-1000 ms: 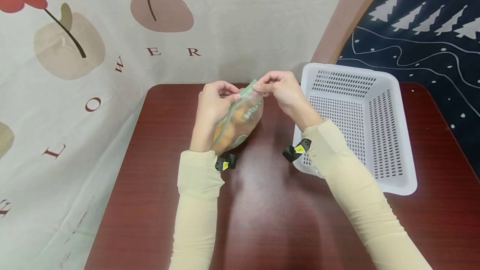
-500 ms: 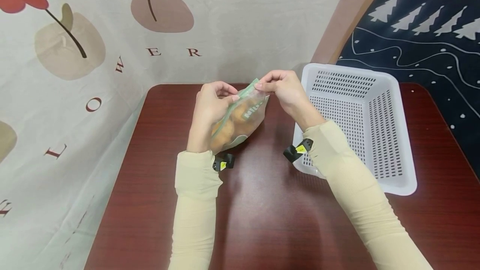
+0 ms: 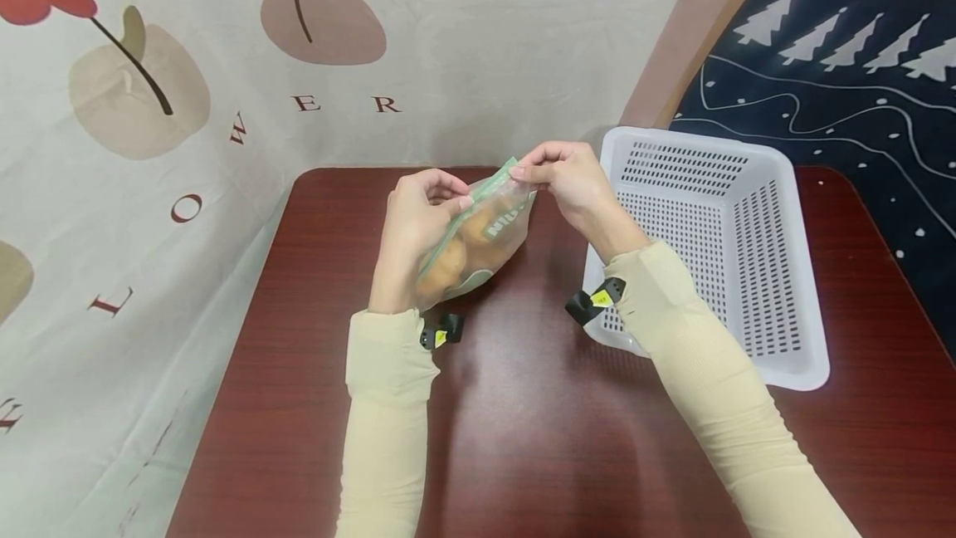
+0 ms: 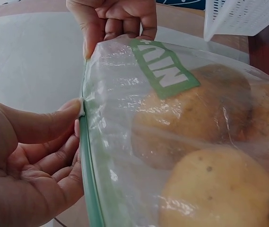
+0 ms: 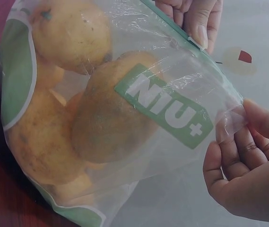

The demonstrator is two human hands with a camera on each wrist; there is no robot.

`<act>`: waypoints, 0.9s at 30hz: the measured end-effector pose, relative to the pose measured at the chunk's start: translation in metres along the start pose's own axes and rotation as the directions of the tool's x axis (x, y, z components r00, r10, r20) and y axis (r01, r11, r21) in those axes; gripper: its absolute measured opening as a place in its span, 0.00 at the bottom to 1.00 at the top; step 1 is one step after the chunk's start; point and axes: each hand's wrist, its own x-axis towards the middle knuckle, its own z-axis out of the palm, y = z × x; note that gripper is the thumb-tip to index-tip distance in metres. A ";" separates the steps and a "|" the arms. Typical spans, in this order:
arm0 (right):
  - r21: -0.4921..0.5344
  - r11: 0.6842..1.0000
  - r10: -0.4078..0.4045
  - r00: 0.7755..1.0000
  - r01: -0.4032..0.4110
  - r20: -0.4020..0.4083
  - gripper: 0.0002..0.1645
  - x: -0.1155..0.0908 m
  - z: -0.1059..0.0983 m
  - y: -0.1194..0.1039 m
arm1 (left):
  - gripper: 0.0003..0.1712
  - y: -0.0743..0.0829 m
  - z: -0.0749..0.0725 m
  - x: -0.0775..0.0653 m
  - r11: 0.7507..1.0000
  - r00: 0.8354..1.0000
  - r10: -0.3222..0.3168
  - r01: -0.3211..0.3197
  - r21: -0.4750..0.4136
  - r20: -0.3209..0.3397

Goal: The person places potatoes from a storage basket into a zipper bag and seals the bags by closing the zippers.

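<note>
A clear zip bag [image 3: 485,231] with a green closure strip and a green "NIU+" label holds several yellow-orange round fruits [image 5: 115,109]. Its zip edge is stretched taut between two hands. My left hand [image 3: 418,214] pinches a small white slider [image 4: 82,108] on the green strip [image 4: 89,175] between thumb and fingers, partway along the edge. At the far upper corner, my right hand [image 3: 571,181] grips the bag film between thumb and curled fingers. Both wrist views show the fruits bunched in the bag's lower part, with wrinkled film above them.
A white perforated plastic basket [image 3: 810,305] stands on the dark red wooden table [image 3: 523,438], right beside my right forearm. Behind the table hangs a pale printed cloth [image 3: 485,48]. A dark blue cloth with white trees [image 3: 859,106] lies beyond the right side.
My left hand has slid down and left along the zip edge, away from my right hand. The right hand has stayed almost in place at the bag's corner.
</note>
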 end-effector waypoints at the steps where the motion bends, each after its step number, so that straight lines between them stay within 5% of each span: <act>1: 0.003 1.000 0.002 1.000 -0.002 0.000 0.16 0.000 0.000 0.000 | 0.06 -0.001 0.000 0.000 1.000 1.000 0.000 0.000 -0.006 -0.003; 27: 0.082 0.997 0.014 1.000 -0.013 -0.016 0.19 -0.001 -0.013 -0.001 | 0.07 -0.027 -0.004 -0.006 0.994 1.000 -0.018 0.016 -0.109 -0.020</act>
